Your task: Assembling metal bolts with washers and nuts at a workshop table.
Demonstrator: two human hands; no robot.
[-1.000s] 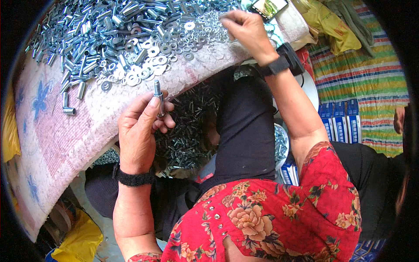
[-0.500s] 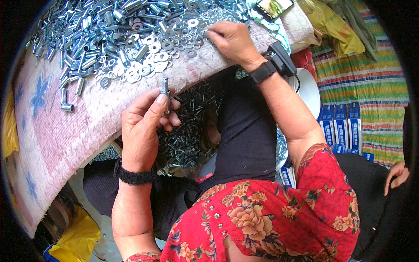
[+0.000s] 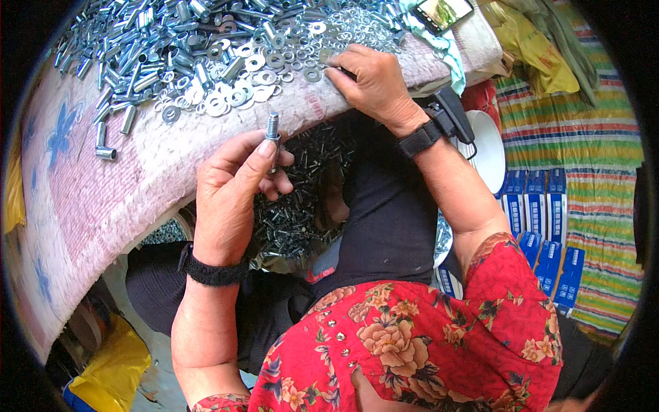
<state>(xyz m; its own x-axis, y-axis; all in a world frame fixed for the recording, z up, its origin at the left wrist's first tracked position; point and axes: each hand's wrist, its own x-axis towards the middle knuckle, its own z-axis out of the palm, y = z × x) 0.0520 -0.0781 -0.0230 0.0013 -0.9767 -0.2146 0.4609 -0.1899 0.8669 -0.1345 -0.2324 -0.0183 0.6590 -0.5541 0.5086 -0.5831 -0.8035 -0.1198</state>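
Observation:
Upright between the thumb and fingers of my left hand (image 3: 232, 189) is a metal bolt (image 3: 273, 123), its threaded end pointing up. A ring-like edge circles it just at the thumb tip; its lower part is mostly covered by the fingers. My right hand (image 3: 371, 79) is at the near border of the small washers (image 3: 312, 73), thumb and fingertips pinched together. Whatever sits between those fingertips is too small to make out. Flat washers (image 3: 217, 106) lie in front of a heap of metal sleeves (image 3: 147, 48) on the padded, cloth-covered surface (image 3: 130, 178).
Below the surface's edge is a mass of dark bolts (image 3: 295, 220). A phone (image 3: 439, 12) rests on a pale green cloth (image 3: 447, 55) at the far right. A white bucket (image 3: 486, 151) and blue boxes (image 3: 549, 268) stand right, by a striped sheet (image 3: 604, 206).
My right hand has drawn slightly nearer to me from the small washers. My left hand, with the bolt, is a little further right and up. Another person's hand at right has left view.

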